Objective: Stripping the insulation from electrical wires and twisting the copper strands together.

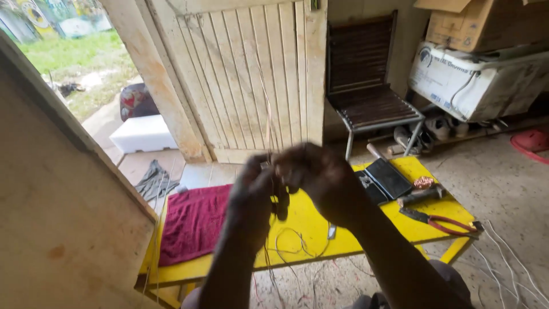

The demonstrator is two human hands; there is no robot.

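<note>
My left hand [251, 191] and right hand [314, 174] raised above yellow table [343, 229], both pinching thin wire strands [269, 114] between fingertips. Risk: springy strands slip, whip toward face, or tangle with loose loops below.

daylight from the open doorway [74, 63] at left, dim interior, backlit hands motion-blurred

Towel [191, 223] left of pliers [440, 220]

A glossy painted yellow table [320, 229] is bearing a nubby maroon cloth towel [191, 223], red-plastic-handled metal pliers [440, 222] (matt jaws) and thin stiff wires [269, 114]; behind, pale rough wooden door [251, 68].
</note>
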